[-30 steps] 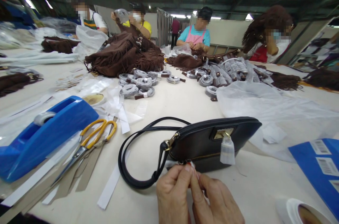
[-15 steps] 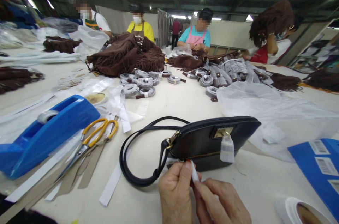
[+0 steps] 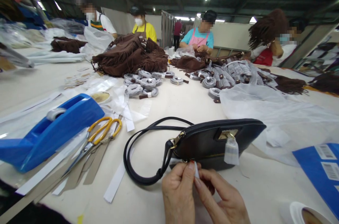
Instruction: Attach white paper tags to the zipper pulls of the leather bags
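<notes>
A black leather handbag (image 3: 212,139) stands on the table before me, its front pocket zipper low on the near side. Small white wrapping (image 3: 231,151) hangs from its gold clasp. Its thin black strap (image 3: 132,167) loops out to the left. At the pocket's left end, my left hand (image 3: 178,190) pinches a narrow white strip (image 3: 196,170), with a speck of red by the thumb tip. My right hand (image 3: 221,195) is closed on the same strip's lower end. Whatever the strip is wrapped around is hidden by the fingers.
Yellow-handled scissors (image 3: 104,130) lie on paper strips beside a blue tape dispenser (image 3: 63,128). A tape roll (image 3: 299,213) and blue label sheet (image 3: 320,171) are at right. Further back are coiled straps (image 3: 148,83), brown fringed bags (image 3: 124,56), plastic sheeting (image 3: 265,107) and several co-workers.
The view has shifted slightly, so the scene sits further right. My right fingers have closed in toward the left hand, and less of the white strip shows. At far left, a blurred grey object has appeared.
</notes>
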